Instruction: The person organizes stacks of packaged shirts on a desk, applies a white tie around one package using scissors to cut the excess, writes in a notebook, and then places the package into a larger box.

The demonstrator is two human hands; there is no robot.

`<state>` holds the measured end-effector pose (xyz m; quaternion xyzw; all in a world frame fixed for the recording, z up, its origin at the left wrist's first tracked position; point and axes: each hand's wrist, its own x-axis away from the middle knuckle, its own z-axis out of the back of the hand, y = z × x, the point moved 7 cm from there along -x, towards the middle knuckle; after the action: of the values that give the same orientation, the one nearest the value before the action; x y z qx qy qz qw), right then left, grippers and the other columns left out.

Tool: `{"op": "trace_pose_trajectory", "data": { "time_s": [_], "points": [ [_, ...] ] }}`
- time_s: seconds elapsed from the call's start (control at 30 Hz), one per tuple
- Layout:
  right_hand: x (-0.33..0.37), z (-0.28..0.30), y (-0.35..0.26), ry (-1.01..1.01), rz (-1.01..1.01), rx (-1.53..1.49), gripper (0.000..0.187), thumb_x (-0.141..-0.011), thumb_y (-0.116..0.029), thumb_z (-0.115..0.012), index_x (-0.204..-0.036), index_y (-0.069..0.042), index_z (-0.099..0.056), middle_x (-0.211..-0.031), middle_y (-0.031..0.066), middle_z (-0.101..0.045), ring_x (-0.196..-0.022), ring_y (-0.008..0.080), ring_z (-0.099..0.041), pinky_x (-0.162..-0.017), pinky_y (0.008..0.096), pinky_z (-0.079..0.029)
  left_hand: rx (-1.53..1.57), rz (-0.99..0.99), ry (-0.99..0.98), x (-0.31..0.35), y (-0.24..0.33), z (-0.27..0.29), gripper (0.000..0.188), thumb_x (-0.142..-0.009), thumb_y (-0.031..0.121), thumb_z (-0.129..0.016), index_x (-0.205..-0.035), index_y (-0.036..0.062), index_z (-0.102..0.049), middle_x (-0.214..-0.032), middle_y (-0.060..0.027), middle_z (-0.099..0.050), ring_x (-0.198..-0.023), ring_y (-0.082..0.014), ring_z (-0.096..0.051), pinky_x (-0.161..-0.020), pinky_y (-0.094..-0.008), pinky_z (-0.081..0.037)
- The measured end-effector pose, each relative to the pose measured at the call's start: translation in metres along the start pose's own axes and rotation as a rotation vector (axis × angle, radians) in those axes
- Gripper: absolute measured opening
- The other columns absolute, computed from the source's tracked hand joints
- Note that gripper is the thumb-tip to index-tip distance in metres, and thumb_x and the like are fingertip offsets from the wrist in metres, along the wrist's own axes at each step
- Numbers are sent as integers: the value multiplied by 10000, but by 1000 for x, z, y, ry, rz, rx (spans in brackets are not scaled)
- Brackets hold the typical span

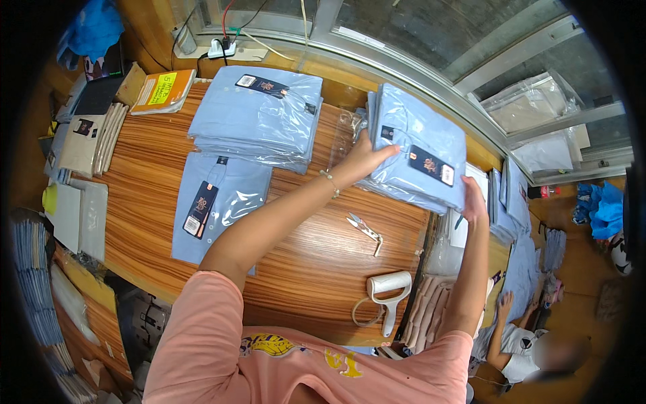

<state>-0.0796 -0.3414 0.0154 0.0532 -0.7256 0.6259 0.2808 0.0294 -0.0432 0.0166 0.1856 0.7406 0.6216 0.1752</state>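
Observation:
Both my hands grip a stack of folded light-blue shirts (420,128) in clear plastic bags at the far right of the wooden table. My left hand (371,158) closes over the stack's left edge, thumb on top and the fingers partly hidden. At its near right corner my right hand (475,200) is closed, with the fingertips against the side. A dark tag lies on the top shirt. To the left stands another stack of bagged blue shirts (256,111). In front of it lies an unbagged-looking or bagged blue shirt (225,182) with a dark hang tag.
Thread snips (364,232) and a white lint roller (390,296) lie on the table (303,249) near me. Beige folded garments (91,138) and an orange book (161,92) sit at the left. Windows border the far side. Another person (521,350) works at the right.

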Motion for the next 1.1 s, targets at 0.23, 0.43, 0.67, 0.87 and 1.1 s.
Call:
{"op": "trace_pose_trajectory", "data": {
  "time_s": [0.23, 0.43, 0.67, 0.87, 1.1],
  "points": [
    [-38, -9, 6, 208, 44, 300, 648, -845, -448, -523, -1203, 85, -431, -1165, 173, -529, -1018, 237, -532, -896, 300, -382, -211, 189, 21, -25, -47, 0, 1117, -649, 537, -670, -1360, -70, -60, -1355, -360, -159, -1279, -445, -203, -1044, -408, -228],
    [-54, -21, -18, 260, 115, 487, 742, -827, -516, -506, -1206, 115, -407, -1148, 245, -515, -993, 265, -548, -877, 325, -396, 66, 243, -62, -35, -39, 9, 984, -727, 497, -628, -1376, -17, -97, -1383, -262, -207, -1293, -328, -234, -1010, -382, -293],
    [55, -102, -84, 438, 786, 873, 594, -845, -337, -569, -1273, 29, -383, -1243, 232, -444, -1120, 297, -458, -958, 368, -330, -31, -269, 79, 91, 72, 88, 765, -837, 292, -567, -1394, 66, -92, -1406, -179, -212, -1306, -296, -215, -1062, -383, -171],
    [150, -234, 67, -377, 658, 1521, 579, -822, -244, -575, -1317, -41, -351, -1359, 135, -356, -1253, 288, -333, -1008, 436, -274, -1039, -159, 130, 245, 45, 165, 602, -780, 277, -609, -1316, 142, -373, -1372, -115, -321, -1312, -307, -190, -1044, -496, -152],
    [138, -225, 109, -129, 500, 1673, 725, -798, -330, -590, -1384, -95, -233, -1456, 122, -155, -1349, 282, -121, -1042, 551, -111, -1447, -37, -14, 361, -8, 169, 664, -768, 483, -558, -1350, 248, -342, -1452, -94, -172, -1330, -377, -87, -1015, -592, -89]
  ]
}}
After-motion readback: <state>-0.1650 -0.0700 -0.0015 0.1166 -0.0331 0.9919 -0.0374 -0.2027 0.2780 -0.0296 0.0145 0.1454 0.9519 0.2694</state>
